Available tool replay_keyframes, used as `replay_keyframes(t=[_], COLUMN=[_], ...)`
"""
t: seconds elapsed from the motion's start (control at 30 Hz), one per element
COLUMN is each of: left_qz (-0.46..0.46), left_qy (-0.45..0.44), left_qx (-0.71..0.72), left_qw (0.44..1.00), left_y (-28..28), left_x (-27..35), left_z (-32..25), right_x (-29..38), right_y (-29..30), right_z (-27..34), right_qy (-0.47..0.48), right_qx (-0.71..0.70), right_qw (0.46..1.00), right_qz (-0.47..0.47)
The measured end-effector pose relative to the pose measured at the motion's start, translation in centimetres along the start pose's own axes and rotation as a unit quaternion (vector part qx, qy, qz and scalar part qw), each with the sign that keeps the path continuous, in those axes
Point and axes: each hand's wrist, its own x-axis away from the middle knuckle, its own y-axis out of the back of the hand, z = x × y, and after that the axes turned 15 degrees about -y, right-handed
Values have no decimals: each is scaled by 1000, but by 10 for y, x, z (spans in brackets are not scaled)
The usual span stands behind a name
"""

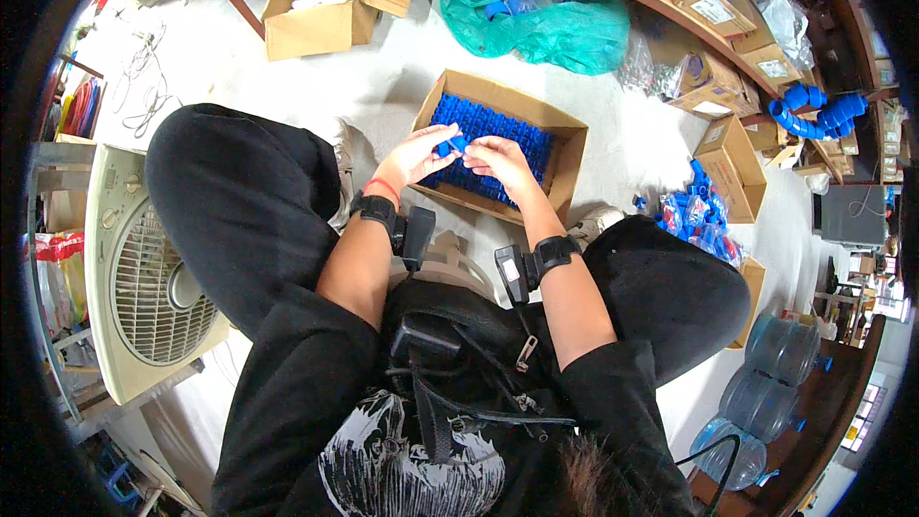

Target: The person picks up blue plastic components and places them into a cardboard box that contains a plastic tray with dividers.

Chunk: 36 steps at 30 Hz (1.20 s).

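Note:
My left hand (pixel 418 155) and my right hand (pixel 500 159) meet over an open cardboard box (pixel 567 151) on the floor between my legs. Pinched in the fingertips of both hands is a small blue plastic part (pixel 458 143). Fingers partly hide it, so I cannot tell whether it is one piece or two pieces together. Below the hands, rows of similar blue plastic parts (pixel 495 118) are packed closely inside the box. My hands and forearms cover the near left portion of those rows.
A box fan (pixel 169 287) stands at my left. Loose and bagged blue fittings (pixel 693 212) lie by my right knee, near large water bottles (pixel 743 402). Ahead are a carton of white pieces (pixel 309 32), a green plastic bag (pixel 574 36) and a shelf edge (pixel 689 29) with cartons.

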Motion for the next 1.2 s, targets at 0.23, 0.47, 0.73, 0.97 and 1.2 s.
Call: replay_keyframes(t=[0.23,0.47,0.73,0.97,1.2], left_qz=[0,13,41,19,32], left_qy=[-16,-13,-20,3,91], left_qx=[-19,-79,-193,-100,-97], left_qw=[1000,997,980,995,991], left_y=[8,9,7,7,4], left_x=[-1,-1,2,4,4], left_z=[4,2,2,4,4], right_x=[-3,-4,-2,-3,-4], right_y=[-2,-4,2,10,7], right_z=[-2,-6,-8,-10,-12], right_qy=[-14,11,-41,-52,-11], right_qx=[9,-7,-71,-141,-158], right_qw=[1000,999,995,986,987], right_qz=[1,-38,-51,-73,-24])
